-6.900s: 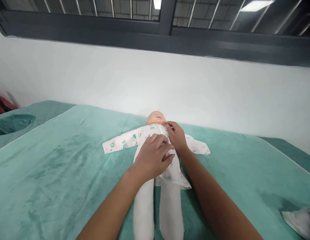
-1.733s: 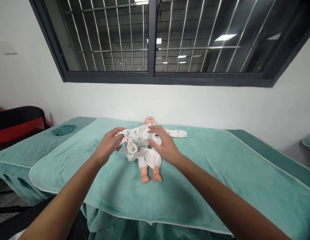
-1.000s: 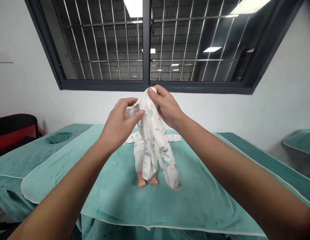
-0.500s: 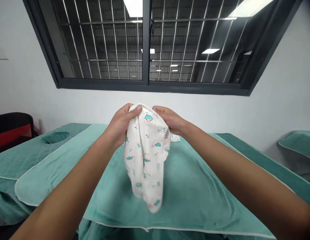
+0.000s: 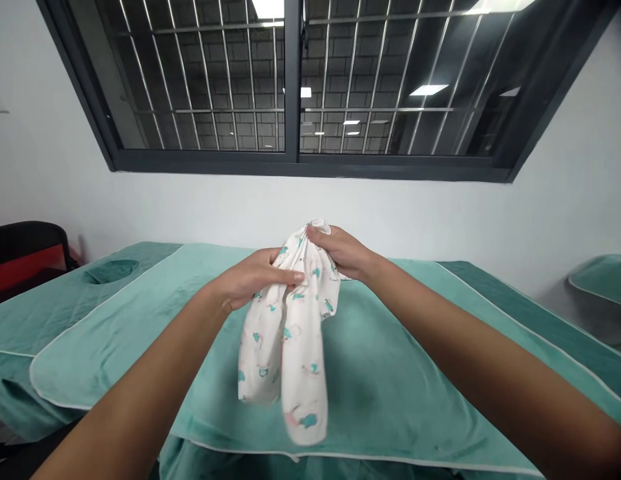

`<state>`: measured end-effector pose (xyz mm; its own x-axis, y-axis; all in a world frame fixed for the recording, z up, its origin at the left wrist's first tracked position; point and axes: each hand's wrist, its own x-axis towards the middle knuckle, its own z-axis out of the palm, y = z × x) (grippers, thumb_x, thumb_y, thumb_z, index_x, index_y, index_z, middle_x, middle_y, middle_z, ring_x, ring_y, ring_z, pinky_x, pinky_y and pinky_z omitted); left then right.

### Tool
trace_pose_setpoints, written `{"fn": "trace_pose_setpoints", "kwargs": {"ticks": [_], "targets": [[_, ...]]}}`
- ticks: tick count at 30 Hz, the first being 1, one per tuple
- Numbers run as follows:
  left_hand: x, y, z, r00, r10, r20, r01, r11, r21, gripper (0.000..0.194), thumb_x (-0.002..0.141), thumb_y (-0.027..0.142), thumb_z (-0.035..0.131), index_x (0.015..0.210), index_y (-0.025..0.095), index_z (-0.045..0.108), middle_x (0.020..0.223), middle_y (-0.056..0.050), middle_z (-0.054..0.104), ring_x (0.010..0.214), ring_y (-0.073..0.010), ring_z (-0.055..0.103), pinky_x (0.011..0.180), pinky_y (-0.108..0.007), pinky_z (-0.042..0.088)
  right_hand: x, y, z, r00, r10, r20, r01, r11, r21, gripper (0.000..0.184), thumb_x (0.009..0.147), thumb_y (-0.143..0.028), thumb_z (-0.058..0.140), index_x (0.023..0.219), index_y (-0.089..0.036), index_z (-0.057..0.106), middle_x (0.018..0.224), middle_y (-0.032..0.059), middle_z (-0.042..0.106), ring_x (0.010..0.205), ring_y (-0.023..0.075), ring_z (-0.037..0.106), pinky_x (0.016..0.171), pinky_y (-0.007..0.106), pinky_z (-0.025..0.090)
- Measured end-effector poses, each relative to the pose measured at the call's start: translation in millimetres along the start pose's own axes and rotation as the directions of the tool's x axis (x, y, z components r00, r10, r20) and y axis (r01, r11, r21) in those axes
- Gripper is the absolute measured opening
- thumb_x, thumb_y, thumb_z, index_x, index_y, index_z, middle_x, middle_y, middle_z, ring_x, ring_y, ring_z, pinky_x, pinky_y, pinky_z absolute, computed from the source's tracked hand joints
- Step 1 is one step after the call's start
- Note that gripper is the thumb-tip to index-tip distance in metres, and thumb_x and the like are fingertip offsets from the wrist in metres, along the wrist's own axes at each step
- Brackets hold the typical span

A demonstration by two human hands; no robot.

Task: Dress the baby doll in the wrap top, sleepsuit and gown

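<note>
A white baby garment (image 5: 303,347) with a small teal and pink print hangs in front of me, its two leg-like parts pointing down above the bed. My right hand (image 5: 343,250) pinches its bunched top, thumb towards me. Lower and to the left, my left hand (image 5: 257,275) grips the cloth with the thumb lying across the front; its other fingers are mostly hidden behind the fabric. The top is gathered into folds between the hands.
Beneath lies a bed with a teal cover (image 5: 400,373) and a face hole (image 5: 110,271) at the left. A black and red chair back (image 5: 30,257) stands far left. Behind are a white wall and a barred window (image 5: 293,163). Another teal cushioned edge (image 5: 603,277) shows at right.
My left hand has slid down the garment, while my right hand has closed on its top, now bunched. The two leg-like parts have spread apart. The view has tilted slightly.
</note>
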<state>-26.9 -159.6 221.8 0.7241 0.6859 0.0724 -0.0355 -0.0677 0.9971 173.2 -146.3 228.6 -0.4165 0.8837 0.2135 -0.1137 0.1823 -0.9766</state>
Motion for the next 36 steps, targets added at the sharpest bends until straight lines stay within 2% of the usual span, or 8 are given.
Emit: {"fn": "trace_pose_setpoints", "kwargs": {"ticks": [3,7,10,17,20,25,30,36], "targets": [[8,-6,3.7,0.974,0.130,-0.185,-0.163,0.971,-0.177,0.027,0.074,0.031,0.073,0.095,0.016,0.064,0.081,-0.004,0.068,0.068,-0.0152,0.062,0.065,-0.026,0.049,1,10,-1,0.996,-0.007,-0.092,0.013,0.998,0.060,0.050,0.075,-0.059,0.067,0.095,-0.013,0.066,0.083,0.0086,0.071,0.072,0.0178,0.065,0.067,0.029,0.055],[20,-13,7.8,0.916,0.172,-0.362,-0.277,0.925,-0.262,0.024,0.078,0.031,0.069,0.095,0.016,0.062,0.083,-0.005,0.068,0.069,-0.0152,0.063,0.063,-0.024,0.049,-4,16,-2,0.969,0.171,0.180,-0.168,0.985,-0.032,0.054,0.064,-0.053,0.079,0.097,-0.013,0.067,0.086,0.0081,0.071,0.077,0.0185,0.066,0.073,0.029,0.055],[23,-22,7.8,0.937,0.133,-0.324,-0.240,0.918,-0.317,0.028,0.080,0.035,0.067,0.099,0.015,0.062,0.086,-0.007,0.069,0.073,-0.0174,0.065,0.063,-0.025,0.050,-7,19,-4,0.956,0.171,0.237,-0.148,0.983,-0.111,0.051,0.065,-0.041,0.082,0.106,-0.015,0.066,0.097,0.0073,0.071,0.087,0.0189,0.066,0.080,0.029,0.053],[12,-43,-0.4,1.000,-0.019,0.014,0.022,0.953,-0.301,0.051,0.071,0.034,0.077,0.115,0.013,0.061,0.102,-0.014,0.070,0.091,-0.0275,0.067,0.080,-0.036,0.052,1,35,-8,0.998,0.028,-0.054,-0.023,0.996,0.084,0.050,0.077,-0.055,0.067,0.105,-0.014,0.066,0.096,0.0099,0.071,0.089,0.0204,0.066,0.081,0.031,0.053],[13,-45,-1.7,0.993,0.031,-0.111,-0.065,0.944,-0.323,0.048,0.071,0.027,0.077,0.115,0.014,0.061,0.103,-0.012,0.070,0.091,-0.0263,0.067,0.082,-0.036,0.052,-1,43,-5,0.993,0.028,-0.116,-0.010,0.988,0.156,0.052,0.079,-0.058,0.064,0.107,-0.015,0.065,0.096,0.0094,0.071,0.085,0.0187,0.066,0.080,0.030,0.054],[26,-48,1.1,0.930,0.096,-0.354,-0.239,0.890,-0.388,0.037,0.076,0.038,0.070,0.104,0.015,0.063,0.094,-0.009,0.071,0.084,-0.0234,0.068,0.078,-0.035,0.055,-10,49,2,0.953,0.215,0.215,-0.232,0.971,0.059,0.045,0.071,-0.043,0.077,0.103,-0.013,0.066,0.097,0.0096,0.071,0.088,0.0187,0.066,0.080,0.028,0.054],[20,-54,-1.3,0.984,0.006,-0.177,-0.065,0.942,-0.330,0.050,0.075,0.041,0.071,0.117,0.015,0.060,0.102,-0.013,0.070,0.088,-0.0247,0.068,0.073,-0.032,0.055,-10,51,0,0.999,0.018,-0.029,-0.009,0.963,0.270,0.042,0.078,-0.048,0.070,0.105,-0.016,0.064,0.099,0.0078,0.071,0.089,0.0182,0.066,0.083,0.029,0.053],[-1,-52,-19.6,0.973,-0.186,0.136,0.208,0.963,-0.170,0.059,0.070,0.024,0.077,0.125,0.016,0.057,0.109,-0.015,0.069,0.100,-0.0283,0.065,0.088,-0.041,0.051,-31,79,14,0.977,0.141,-0.161,-0.078,0.937,0.341,0.047,0.080,-0.052,0.065,0.111,-0.016,0.063,0.101,0.0095,0.071,0.093,0.0213,0.066,0.085,0.034,0.053]]}}
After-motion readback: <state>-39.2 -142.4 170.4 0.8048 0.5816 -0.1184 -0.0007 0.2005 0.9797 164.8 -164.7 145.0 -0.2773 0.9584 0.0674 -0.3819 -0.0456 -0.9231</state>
